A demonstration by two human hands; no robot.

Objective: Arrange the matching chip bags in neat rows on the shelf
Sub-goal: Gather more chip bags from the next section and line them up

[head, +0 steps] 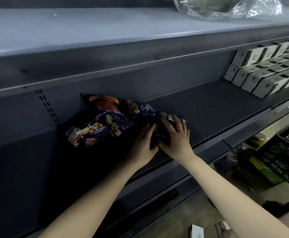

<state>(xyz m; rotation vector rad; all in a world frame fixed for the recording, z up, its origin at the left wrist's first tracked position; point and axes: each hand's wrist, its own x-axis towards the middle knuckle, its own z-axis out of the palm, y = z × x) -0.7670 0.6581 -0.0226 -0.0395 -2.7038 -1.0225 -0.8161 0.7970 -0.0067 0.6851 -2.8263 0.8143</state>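
**Right hand** (pixel 174 136), centre of frame: fingers spread and curved over the top of a dark chip bag (pixel 157 133), thumb tucked at its lower edge.

**Left hand** (pixel 143 145), just beside it: fingers curled against the same bag's left side. The bag is clasped between the two hands, near the front of the middle shelf (pixel 217 114).

**Heap of chip bags** (pixel 102 121), left of centre: touching the held bag, slumped and overlapping, with no row formed.

**White boxes** (pixel 264 73), upper right: well apart.

**Hazards, as judged:**
- The slick film may slip in the grip.
- A hard squeeze could crush the contents.
- Shifting this bag may drag the leaning heap forward, over the shelf lip.
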